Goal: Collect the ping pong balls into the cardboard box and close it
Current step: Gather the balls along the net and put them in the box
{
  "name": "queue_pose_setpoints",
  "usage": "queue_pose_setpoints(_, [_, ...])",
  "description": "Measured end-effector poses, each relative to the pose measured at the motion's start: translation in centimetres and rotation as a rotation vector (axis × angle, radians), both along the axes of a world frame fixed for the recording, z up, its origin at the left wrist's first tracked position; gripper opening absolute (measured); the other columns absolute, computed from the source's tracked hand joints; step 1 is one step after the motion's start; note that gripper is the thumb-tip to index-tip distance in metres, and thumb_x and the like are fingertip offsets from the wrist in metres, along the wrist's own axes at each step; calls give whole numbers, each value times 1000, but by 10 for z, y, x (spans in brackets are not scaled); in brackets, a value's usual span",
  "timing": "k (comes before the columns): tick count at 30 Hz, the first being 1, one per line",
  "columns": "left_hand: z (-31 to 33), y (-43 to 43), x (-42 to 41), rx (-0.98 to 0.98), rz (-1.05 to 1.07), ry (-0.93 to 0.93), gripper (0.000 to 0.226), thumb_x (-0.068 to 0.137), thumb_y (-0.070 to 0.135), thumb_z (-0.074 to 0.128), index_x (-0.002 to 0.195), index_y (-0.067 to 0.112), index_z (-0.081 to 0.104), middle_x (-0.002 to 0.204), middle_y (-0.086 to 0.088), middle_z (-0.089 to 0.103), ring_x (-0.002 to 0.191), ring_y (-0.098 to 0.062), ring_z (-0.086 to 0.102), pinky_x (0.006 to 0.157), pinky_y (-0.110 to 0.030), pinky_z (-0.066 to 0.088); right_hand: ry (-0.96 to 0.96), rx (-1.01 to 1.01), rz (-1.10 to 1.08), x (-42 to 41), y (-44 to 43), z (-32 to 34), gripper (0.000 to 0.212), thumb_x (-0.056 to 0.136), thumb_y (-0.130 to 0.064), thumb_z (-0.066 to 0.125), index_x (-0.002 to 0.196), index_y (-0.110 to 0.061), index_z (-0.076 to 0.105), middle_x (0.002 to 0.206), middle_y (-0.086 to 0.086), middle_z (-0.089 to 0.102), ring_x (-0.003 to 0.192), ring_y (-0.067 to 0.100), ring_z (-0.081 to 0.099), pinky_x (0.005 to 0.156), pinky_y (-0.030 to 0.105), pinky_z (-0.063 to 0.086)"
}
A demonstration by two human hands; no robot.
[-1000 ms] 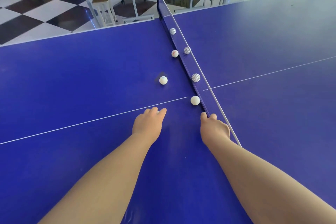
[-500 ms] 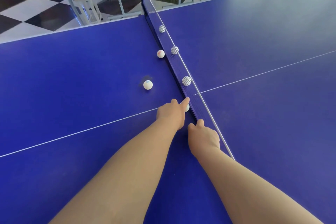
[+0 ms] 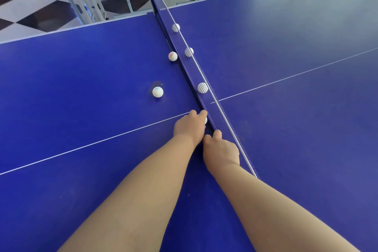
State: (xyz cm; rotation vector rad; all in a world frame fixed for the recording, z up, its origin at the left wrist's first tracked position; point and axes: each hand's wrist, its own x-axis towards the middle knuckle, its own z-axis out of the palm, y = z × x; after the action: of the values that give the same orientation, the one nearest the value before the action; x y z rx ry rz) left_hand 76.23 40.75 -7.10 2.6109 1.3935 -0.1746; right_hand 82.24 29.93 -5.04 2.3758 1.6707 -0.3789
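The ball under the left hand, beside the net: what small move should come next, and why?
Probably close the left hand on the ball and lift it. The fingers already curl over it against the net, and other balls wait farther along. No box is in view.

There is one view only, from the camera on my head, so nothing is shared with a second one. It looks forward and steeply down over the blue counter (image 3: 81, 108), close enough that my two forearms fill the lower part of the frame and run up from the bottom edge toward the middle. The net (image 3: 196, 73) runs diagonally from the lower middle toward the top of the frame, slightly left of centre, so I am facing along it. My left grip (image 3: 189, 125) and right grip (image 3: 222, 149) sit near the centre. The wide angle bends the counter's far edge, and past it the checkered floor (image 3: 30, 6) shows along the top left.
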Motion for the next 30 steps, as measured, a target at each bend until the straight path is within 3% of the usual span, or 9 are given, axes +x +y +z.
queue_pose_setpoints(5, [9,-19,-62,31,96,34,34,104,34,46,136,24,40,118,-6,57,97,-29,62,66,-39,44,24,86,-11,-17,-2,-5,20,98,-20,54,116,-15,45,125,8,44,50,15,37,44,29,32])
queue_pose_setpoints(8, [29,-28,-124,75,212,70,39,104,36,49,140,26,39,121,-4,59,97,-25,63,65,-36,49,69,96,34,-48,1,8,30,102,-35,50,124,-17,42,131,9,40,55,19,44,46,32,39])
queue_pose_setpoints(11, [58,-48,-193,98,358,110,44,103,37,52,143,27,38,125,-3,59,96,-23,65,62,-33,52,96,58,213,-87,-3,39,48,92,-19,66,134,-28,45,120,5,38,80,21,49,47,33,45])
queue_pose_setpoints(13, [77,-70,-235,104,446,129,45,103,37,52,144,27,37,125,-2,59,96,-22,65,61,-31,50,101,60,347,-116,-12,63,67,86,-9,70,138,-39,42,124,2,37,100,23,46,57,35,54])
queue_pose_setpoints(14, [86,-86,-257,110,485,134,45,103,37,51,144,27,37,123,-2,59,95,-21,65,61,-31,49,141,79,371,-133,-18,75,66,87,-9,69,139,-40,41,126,1,37,102,23,47,63,36,56])
queue_pose_setpoints(18, [119,-164,-332,137,623,129,46,103,39,50,145,26,36,121,0,60,94,-20,64,61,-30,49,342,168,411,-202,-48,112,43,95,-16,60,130,-36,46,116,0,46,94,22,55,70,39,58])
queue_pose_setpoints(21, [140,-233,-385,159,757,102,46,103,38,53,144,26,37,121,0,61,96,-19,64,66,-30,54,524,222,365,-266,-80,132,26,100,-38,48,123,-27,49,102,-4,53,76,17,56,56,33,48])
queue_pose_setpoints(24, [156,-312,-442,152,921,56,42,103,37,52,142,26,39,119,-2,61,96,-22,64,68,-33,54,670,180,372,-335,-132,156,40,98,-57,37,116,-22,45,97,-2,61,77,20,60,56,33,42])
queue_pose_setpoints(30, [182,-489,-569,160,1264,41,35,103,37,50,135,25,43,111,-4,59,91,-29,61,69,-37,51,730,86,731,-479,-254,182,46,99,-54,37,133,-24,41,121,1,50,88,28,59,70,40,50])
